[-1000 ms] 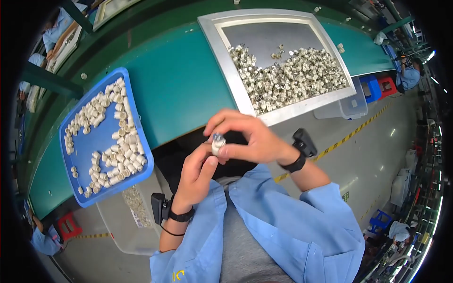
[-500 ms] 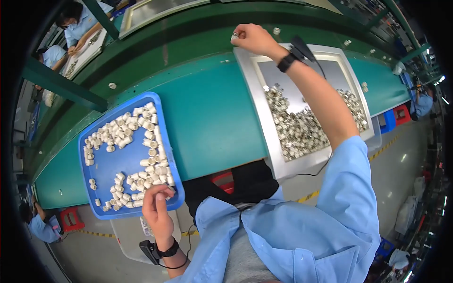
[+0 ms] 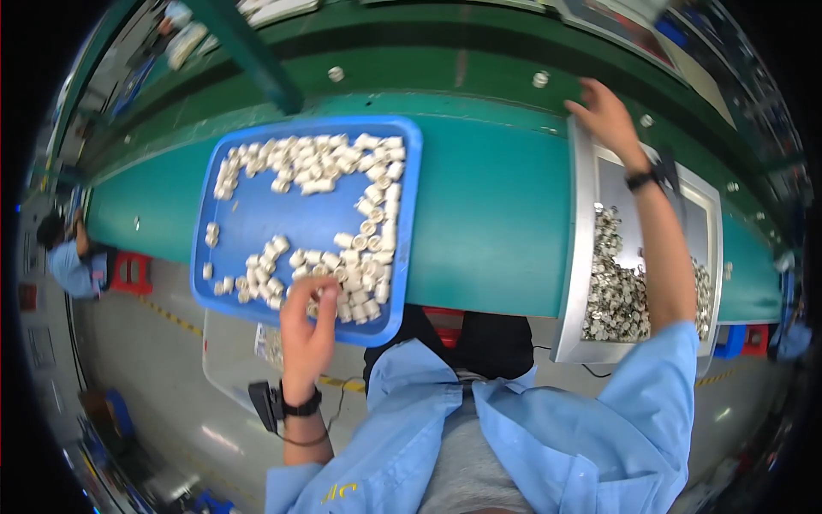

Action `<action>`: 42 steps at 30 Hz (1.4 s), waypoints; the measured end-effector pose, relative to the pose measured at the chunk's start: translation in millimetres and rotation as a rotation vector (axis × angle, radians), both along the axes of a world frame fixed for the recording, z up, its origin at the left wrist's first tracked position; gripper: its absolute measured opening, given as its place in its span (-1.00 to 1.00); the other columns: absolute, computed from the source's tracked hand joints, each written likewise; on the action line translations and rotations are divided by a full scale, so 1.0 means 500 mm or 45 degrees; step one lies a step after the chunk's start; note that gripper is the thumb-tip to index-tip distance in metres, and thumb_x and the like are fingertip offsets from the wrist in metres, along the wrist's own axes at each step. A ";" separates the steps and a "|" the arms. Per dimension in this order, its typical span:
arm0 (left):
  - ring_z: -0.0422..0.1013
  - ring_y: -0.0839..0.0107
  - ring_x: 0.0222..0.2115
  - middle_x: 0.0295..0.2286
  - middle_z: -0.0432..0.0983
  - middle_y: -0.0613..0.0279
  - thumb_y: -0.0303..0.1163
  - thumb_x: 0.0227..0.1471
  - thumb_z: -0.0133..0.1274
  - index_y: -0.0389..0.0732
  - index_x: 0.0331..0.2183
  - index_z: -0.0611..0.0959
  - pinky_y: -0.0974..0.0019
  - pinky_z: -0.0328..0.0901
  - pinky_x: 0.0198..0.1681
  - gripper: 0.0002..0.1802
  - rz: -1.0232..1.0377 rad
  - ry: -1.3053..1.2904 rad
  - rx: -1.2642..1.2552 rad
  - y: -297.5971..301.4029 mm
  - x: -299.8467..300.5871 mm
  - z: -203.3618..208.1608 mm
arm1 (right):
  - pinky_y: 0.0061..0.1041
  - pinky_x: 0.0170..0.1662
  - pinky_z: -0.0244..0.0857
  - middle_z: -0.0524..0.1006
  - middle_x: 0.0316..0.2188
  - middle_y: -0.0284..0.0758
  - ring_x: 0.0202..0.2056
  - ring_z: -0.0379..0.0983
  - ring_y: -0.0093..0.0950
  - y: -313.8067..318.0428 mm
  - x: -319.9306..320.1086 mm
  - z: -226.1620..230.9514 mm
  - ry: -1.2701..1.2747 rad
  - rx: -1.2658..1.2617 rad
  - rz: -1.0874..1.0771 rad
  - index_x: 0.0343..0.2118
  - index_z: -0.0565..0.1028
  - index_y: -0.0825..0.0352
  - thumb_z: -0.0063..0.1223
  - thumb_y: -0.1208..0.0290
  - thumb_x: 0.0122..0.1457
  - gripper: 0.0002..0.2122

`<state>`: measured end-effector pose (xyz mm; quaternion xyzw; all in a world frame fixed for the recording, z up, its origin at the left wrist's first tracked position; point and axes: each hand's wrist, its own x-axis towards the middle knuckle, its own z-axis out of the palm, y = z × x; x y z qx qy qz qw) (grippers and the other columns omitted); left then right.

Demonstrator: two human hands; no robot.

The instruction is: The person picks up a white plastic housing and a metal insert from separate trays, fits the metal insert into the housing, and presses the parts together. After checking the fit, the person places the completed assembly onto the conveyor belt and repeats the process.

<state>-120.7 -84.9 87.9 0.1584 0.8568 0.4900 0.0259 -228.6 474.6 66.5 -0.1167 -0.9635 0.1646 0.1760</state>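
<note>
My right hand [image 3: 606,116] reaches over the dark green strip at the far side, thumb and fingers apart with nothing between them. Just left of its fingertips lies a small white cylindrical piece [image 3: 541,79]. My left hand [image 3: 310,330] is at the near side of a blue tray [image 3: 413,197], its fingers curled in a pinch among short white cylinders [image 3: 364,287]. What the pinch holds, if anything, is hidden. Under my right forearm stands a silver-framed tray [image 3: 580,257] with a heap of small shiny metal parts [image 3: 615,300].
A teal bench top [image 3: 488,214] spans the gap between the trays. More white pieces [image 3: 336,74] are spaced along the green strip. A green post [image 3: 265,68] rises behind the blue tray. At the far left sits another person [image 3: 70,261] in light blue.
The view has swung, so both trays appear further right. My right hand has let go of a small white piece and opened. My left hand stays at the blue tray's near side.
</note>
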 end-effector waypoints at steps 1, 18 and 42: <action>0.43 0.39 -0.23 -0.31 0.53 0.19 -0.50 0.21 0.03 -0.31 -0.15 0.58 0.33 0.30 -0.10 -0.83 -0.023 0.151 -0.154 -0.006 -0.026 -0.004 | -0.40 -0.02 0.40 0.57 -0.10 -0.16 -0.07 0.53 -0.32 0.016 0.062 0.008 -0.002 -0.021 0.079 0.08 0.45 0.36 0.24 0.26 0.15 -0.54; 0.36 0.20 -0.05 -0.18 0.51 0.31 -0.38 -0.09 0.25 -0.14 -0.26 0.68 0.18 0.23 -0.01 -0.74 -0.176 0.852 -0.849 0.047 -0.290 -0.030 | -0.51 -0.21 0.29 0.50 -0.32 -0.30 -0.34 0.39 -0.47 -0.147 0.499 0.041 -0.182 -0.435 0.059 -0.28 0.50 0.44 0.16 0.51 0.13 -0.86; 0.38 0.50 -0.33 -0.32 0.47 0.27 -0.48 0.10 0.18 -0.32 -0.20 0.60 0.46 0.29 -0.25 -0.79 -0.349 0.252 -0.105 0.156 -0.050 0.007 | -0.59 -0.20 0.32 0.55 -0.43 -0.37 -0.35 0.45 -0.60 -0.276 0.568 0.039 0.362 -1.810 0.156 -0.11 0.48 0.43 0.04 0.53 0.25 -0.82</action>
